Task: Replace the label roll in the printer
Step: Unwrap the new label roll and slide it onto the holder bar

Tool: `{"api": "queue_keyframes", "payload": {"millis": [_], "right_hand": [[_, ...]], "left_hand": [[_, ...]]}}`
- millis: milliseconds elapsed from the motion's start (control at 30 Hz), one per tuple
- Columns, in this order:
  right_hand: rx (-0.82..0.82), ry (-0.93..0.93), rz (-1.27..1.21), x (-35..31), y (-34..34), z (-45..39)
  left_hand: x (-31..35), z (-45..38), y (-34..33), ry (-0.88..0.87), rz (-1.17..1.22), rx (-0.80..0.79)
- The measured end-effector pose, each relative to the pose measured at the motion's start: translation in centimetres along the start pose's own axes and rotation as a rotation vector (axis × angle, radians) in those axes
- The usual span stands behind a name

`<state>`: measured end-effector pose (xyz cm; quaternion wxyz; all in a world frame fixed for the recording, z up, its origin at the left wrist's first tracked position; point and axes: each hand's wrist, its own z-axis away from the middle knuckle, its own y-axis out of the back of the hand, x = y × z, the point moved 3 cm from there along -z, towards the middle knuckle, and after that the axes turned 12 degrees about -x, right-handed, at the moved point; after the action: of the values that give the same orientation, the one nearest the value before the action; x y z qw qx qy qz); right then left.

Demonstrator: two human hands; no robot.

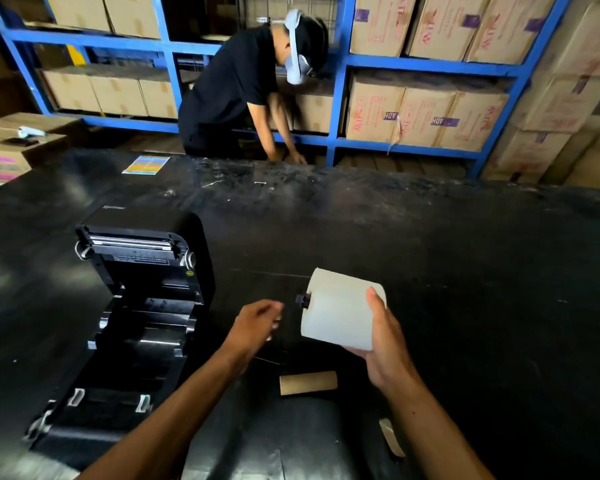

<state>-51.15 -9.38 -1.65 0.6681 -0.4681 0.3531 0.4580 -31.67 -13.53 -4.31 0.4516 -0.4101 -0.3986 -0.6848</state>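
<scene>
We've got our right hand (383,344) wrapped around the fresh white paper label roll (340,308), held up over the dark worktop (464,271). Left hand (257,323) loosely curled, empty, beside its black spindle end (302,300). Black printer (135,306) sits open, empty brown cardboard core (308,382) lying nearby.

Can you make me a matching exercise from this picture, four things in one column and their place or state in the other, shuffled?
Things:
1. printer
2. label roll
3. cardboard core
4. coloured sheet

Place or state:
A. lying bare on the table near the person
B. held in the right hand
C. lid open, bay empty
D. flat at the table's far left edge

Pairs: 1-C, 2-B, 3-A, 4-D
</scene>
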Motion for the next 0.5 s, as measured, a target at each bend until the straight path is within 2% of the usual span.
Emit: {"api": "queue_keyframes", "payload": {"millis": [67,200,267,367,500], "right_hand": [[0.011,-0.017,0.012,0.4,0.6,-0.4],[0.026,-0.039,-0.006,1.3,1.3,-1.1],[0.027,-0.049,0.0,1.6,1.4,-1.4],[0.014,-0.049,0.001,1.9,1.2,-1.7],[-0.013,-0.039,0.01,2.3,0.9,-1.6]], "left_hand": [[-2.7,-1.9,0.8,-0.002,-0.405,0.005],[-5.9,-3.8,0.5,0.024,-1.097,-0.166],[-6.6,-4.2,0.1,-0.004,-1.27,-0.186],[-7.3,-4.4,0.1,-0.064,-1.175,-0.149],[-6.7,-3.6,1.0,-0.091,-0.639,0.068]]}}
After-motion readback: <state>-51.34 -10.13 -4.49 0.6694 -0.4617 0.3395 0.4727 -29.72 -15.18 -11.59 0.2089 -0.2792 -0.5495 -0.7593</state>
